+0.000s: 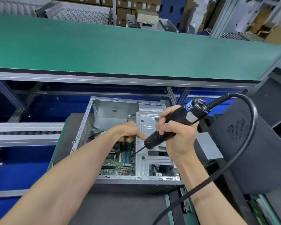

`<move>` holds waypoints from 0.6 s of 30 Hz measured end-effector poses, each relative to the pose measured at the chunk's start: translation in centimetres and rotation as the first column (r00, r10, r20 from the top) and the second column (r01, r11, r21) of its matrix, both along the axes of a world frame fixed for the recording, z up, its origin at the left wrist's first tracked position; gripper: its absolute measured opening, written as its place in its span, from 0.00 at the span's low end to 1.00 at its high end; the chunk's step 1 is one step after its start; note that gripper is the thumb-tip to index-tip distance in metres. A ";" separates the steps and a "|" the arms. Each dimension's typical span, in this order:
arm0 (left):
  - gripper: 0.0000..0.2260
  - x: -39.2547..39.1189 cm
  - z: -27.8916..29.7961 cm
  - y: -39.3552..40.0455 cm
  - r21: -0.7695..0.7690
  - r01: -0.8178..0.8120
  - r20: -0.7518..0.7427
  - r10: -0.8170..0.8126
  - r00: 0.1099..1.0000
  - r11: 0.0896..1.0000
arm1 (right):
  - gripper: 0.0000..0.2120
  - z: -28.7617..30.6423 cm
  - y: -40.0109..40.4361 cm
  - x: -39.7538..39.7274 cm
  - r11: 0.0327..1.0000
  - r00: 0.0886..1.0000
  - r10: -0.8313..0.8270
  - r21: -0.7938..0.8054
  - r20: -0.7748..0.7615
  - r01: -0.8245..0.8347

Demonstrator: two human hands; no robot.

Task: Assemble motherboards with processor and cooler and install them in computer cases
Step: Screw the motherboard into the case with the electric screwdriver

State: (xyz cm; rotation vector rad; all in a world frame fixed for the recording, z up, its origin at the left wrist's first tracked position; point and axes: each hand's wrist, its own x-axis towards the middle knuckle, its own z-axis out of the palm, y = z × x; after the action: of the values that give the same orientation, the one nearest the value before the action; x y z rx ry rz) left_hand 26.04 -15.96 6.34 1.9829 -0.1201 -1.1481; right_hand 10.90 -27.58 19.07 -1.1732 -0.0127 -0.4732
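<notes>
Head view: right hand (177,137) grips the electric screwdriver (173,125), bit down on the motherboard (120,161) inside the open computer case (130,140) at centre frame; left hand (130,130), fingers curled, index pointing beside the tool's nose.

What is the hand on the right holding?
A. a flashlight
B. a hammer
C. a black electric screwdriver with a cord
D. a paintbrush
C: the right hand grips a black electric screwdriver, its cord looping from the top and its bit pointing down at the motherboard inside the open computer case.
</notes>
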 end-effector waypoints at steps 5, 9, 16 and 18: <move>0.18 1.5 3.2 4.5 0.053 -0.260 0.673 0.158 0.722 0.964 | 0.12 0.0 1.7 0.9 0.999 0.999 0.033 0.000 0.028 -0.033; 0.13 1.5 4.1 12.6 0.138 -0.595 0.905 0.144 0.401 0.792 | 0.12 0.0 3.3 1.8 0.997 0.995 0.077 -0.021 0.063 -0.075; 0.03 -1.0 1.0 15.4 0.413 -0.537 0.771 0.032 0.636 0.735 | 0.09 -0.6 5.0 2.6 0.993 0.993 0.105 -0.056 0.059 -0.102; 0.03 -0.5 0.4 15.7 0.365 -0.535 0.763 0.084 0.640 0.762 | 0.09 -0.7 5.0 2.6 0.993 0.994 0.101 -0.068 0.050 -0.097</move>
State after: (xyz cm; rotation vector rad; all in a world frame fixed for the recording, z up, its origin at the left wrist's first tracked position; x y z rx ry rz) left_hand 25.57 -0.25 6.74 2.7609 0.2200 -0.0797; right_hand 13.55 -22.62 18.40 -1.2178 -0.1331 -0.4190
